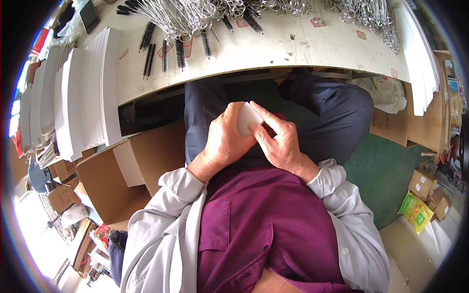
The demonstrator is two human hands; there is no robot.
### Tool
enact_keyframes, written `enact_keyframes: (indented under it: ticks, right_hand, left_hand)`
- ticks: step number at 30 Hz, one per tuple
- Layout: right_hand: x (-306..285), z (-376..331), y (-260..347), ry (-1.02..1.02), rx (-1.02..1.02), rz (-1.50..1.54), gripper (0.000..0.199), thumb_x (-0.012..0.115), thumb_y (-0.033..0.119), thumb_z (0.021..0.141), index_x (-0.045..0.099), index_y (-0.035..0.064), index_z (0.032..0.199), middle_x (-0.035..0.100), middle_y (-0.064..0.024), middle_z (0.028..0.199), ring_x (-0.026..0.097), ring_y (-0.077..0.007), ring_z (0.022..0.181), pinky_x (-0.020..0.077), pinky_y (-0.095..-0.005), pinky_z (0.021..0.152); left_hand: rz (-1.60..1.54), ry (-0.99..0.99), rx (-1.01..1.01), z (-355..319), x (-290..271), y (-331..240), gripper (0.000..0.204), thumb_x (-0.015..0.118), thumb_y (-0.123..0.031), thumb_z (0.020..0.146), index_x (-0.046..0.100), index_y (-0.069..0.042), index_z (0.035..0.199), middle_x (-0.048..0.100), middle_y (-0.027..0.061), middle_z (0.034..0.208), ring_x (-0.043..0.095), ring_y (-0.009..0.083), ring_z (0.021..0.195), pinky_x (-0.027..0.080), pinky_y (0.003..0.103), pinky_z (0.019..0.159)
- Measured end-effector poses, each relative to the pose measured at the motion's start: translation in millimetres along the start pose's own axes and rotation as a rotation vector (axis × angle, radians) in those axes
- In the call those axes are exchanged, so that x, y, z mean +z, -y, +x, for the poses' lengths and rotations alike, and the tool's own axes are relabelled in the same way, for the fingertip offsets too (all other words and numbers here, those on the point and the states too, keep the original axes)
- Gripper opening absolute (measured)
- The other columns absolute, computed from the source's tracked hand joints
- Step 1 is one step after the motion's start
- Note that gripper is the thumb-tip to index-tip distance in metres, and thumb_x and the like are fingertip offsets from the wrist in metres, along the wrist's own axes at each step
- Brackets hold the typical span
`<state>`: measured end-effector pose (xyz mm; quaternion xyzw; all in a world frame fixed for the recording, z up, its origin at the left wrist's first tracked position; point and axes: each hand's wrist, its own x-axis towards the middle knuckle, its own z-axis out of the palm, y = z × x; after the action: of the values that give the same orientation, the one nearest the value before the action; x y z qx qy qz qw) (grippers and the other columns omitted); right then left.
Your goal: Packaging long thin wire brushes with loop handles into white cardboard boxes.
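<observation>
Over my lap, between both hands, is a small white box (248,118) with a flat, pale face turned up toward me. My left hand (223,134) wraps round its left side, fingers closed. The right hand (283,144) presses the opposite side, with its thumb on the near corner and the index finger along the far right edge. My palms hide the box's lower part, so its full length does not show. Beyond my knees, several black-bristled brushes (181,54) with twisted wire handles (171,19) lie along the table (293,51).
Stacks of long white flat boxes stand at the table's left end (93,88) and right end (415,53). An open brown carton (110,180) sits left of my legs. A plastic bag (386,95) and cardboard (391,124) are at the right, above the green floor (381,176).
</observation>
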<state>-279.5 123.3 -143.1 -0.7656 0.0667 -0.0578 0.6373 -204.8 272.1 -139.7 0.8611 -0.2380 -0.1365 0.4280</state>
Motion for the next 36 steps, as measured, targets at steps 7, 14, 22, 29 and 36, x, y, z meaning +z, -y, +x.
enact_keyframes:
  ticks: [7, 14, 22, 29, 36]
  right_hand:
    - [8.2, 6.4, -6.6, -0.03, -0.146, -0.016, 0.038, 0.069, 0.006, 0.095, 0.064, -0.0041, 0.132, 0.075, -0.0231, 0.104, 0.076, -0.022, 0.092, 0.0579, -0.0315, 0.078]
    - [-1.1, 12.4, -1.9, -0.126, 0.086, 0.164, 0.031, 0.064, 0.005, 0.099, 0.066, -0.0045, 0.128, 0.075, -0.0094, 0.1, 0.069, -0.0089, 0.085, 0.0564, -0.025, 0.073]
    - [-31.2, 65.9, 22.9, -0.191, -0.243, -0.167, 0.018, 0.071, 0.011, 0.098, 0.072, -0.0028, 0.108, 0.075, -0.0114, 0.093, 0.071, -0.0145, 0.078, 0.0562, -0.0277, 0.072]
    - [-65.8, 110.5, 15.2, -0.338, -0.391, -0.458, 0.009, 0.07, 0.006, 0.095, 0.072, 0.0008, 0.101, 0.072, -0.0124, 0.09, 0.069, -0.0238, 0.073, 0.0551, -0.0321, 0.069]
    - [-66.5, 119.0, -6.0, -0.434, -0.442, -0.519, 0.01, 0.071, 0.002, 0.089, 0.071, 0.0028, 0.1, 0.072, -0.0114, 0.096, 0.07, -0.0281, 0.082, 0.0572, -0.0355, 0.07]
  left_hand:
    - [0.017, -0.024, -0.025, -2.4, 1.7, 4.7, 0.051, 0.079, -0.019, 0.079, 0.056, -0.001, 0.121, 0.072, 0.0232, 0.098, 0.073, 0.0415, 0.088, 0.061, 0.045, 0.074]
    - [0.048, 0.001, 0.052, -12.5, -16.1, -4.4, 0.064, 0.084, -0.022, 0.077, 0.055, 0.0, 0.13, 0.07, 0.0241, 0.109, 0.07, 0.0427, 0.1, 0.059, 0.046, 0.084]
    - [0.407, -0.251, -0.05, -18.2, -99.7, 1.9, 0.061, 0.086, -0.029, 0.078, 0.053, -0.002, 0.122, 0.07, 0.0187, 0.085, 0.073, 0.038, 0.074, 0.06, 0.044, 0.065]
    - [0.727, -0.502, -0.181, 88.1, -206.2, 34.7, 0.047, 0.074, -0.034, 0.082, 0.066, 0.01, 0.095, 0.071, 0.0309, 0.086, 0.072, 0.0454, 0.086, 0.058, 0.05, 0.081]
    - [0.965, -0.257, -0.441, 172.6, -218.4, 54.1, 0.054, 0.069, -0.048, 0.088, 0.073, 0.006, 0.093, 0.073, 0.0282, 0.097, 0.071, 0.0423, 0.099, 0.055, 0.051, 0.088]
